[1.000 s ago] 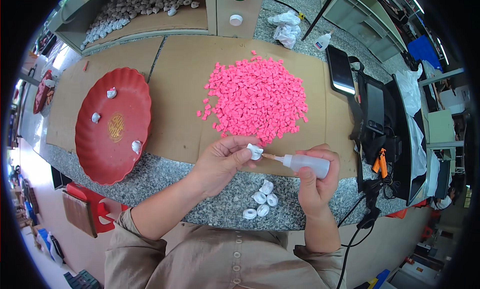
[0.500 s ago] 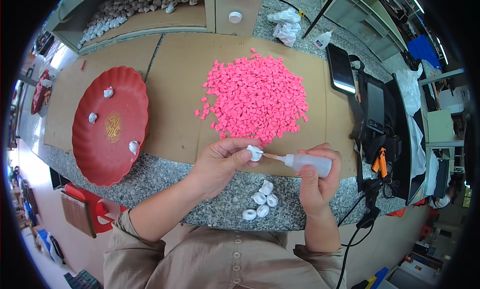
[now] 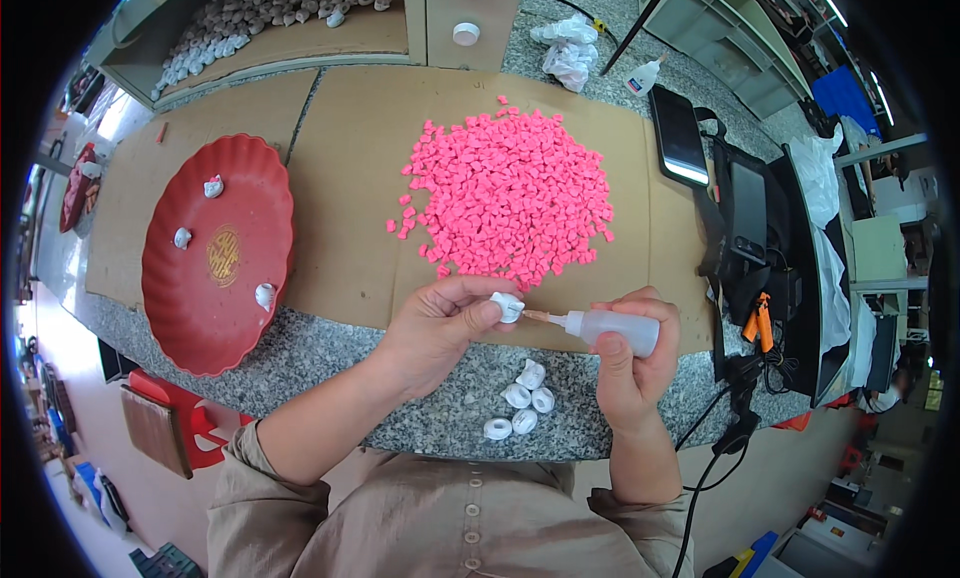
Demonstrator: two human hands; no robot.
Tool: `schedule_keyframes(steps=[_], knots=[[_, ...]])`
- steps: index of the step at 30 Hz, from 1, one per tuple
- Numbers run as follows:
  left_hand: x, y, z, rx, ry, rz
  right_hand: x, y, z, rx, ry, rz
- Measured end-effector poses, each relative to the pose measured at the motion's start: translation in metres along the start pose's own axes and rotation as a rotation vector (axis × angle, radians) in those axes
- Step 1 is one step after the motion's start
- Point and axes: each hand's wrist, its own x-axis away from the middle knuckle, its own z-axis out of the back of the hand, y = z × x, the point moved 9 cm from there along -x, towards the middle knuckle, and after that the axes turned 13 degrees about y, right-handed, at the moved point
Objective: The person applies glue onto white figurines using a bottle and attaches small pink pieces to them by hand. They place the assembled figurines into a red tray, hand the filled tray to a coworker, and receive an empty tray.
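Between thumb and fingers, my left hand pinches a small white moulded piece just in front of the pink heap. My right hand is wrapped round a translucent squeeze bottle lying nearly level. Its narrow brownish tip points left and meets or almost meets the white piece; contact is hard to tell. Several similar white pieces lie on the speckled stone counter below my hands. A large heap of small pink pieces covers the cardboard beyond them.
A red scalloped tray with 3 small white pieces stands left on the cardboard. Behind is an open-fronted box full of small pieces. To the right are a phone, a black bag, orange-handled tool and cables.
Both hands keep nearly the same pose. The white piece looks slightly turned in my left fingers, and the whole view has shifted a little.
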Motion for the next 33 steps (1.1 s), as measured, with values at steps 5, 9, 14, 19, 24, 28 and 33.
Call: schedule_keyframes(steps=[5, 9, 14, 19, 24, 28, 33], knots=[[0.0, 0.0, 0.0, -0.002, 0.002, 0.004, 0.001, -0.009, -0.002, 0.048, -0.013, 0.118], [0.0, 0.001, -0.001, -0.013, 0.013, -0.004, 0.002, -0.019, -0.004, 0.106, -0.004, 0.243], [0.0, 0.001, 0.0, 0.003, 0.01, -0.003, 0.004, -0.019, -0.004, 0.122, -0.023, 0.267], [-0.001, 0.001, -0.001, 0.004, 0.007, -0.008, 0.005, -0.022, -0.005, 0.132, -0.016, 0.288], [-0.001, 0.001, 0.0, 0.0, 0.012, -0.008, 0.006, -0.027, -0.006, 0.167, -0.019, 0.335], [-0.001, 0.0, 0.0, -0.018, 0.006, -0.003, 0.006, -0.027, -0.006, 0.173, -0.029, 0.341], [-0.001, 0.001, -0.001, -0.016, 0.001, -0.006, 0.006, -0.027, -0.005, 0.16, -0.019, 0.343]])
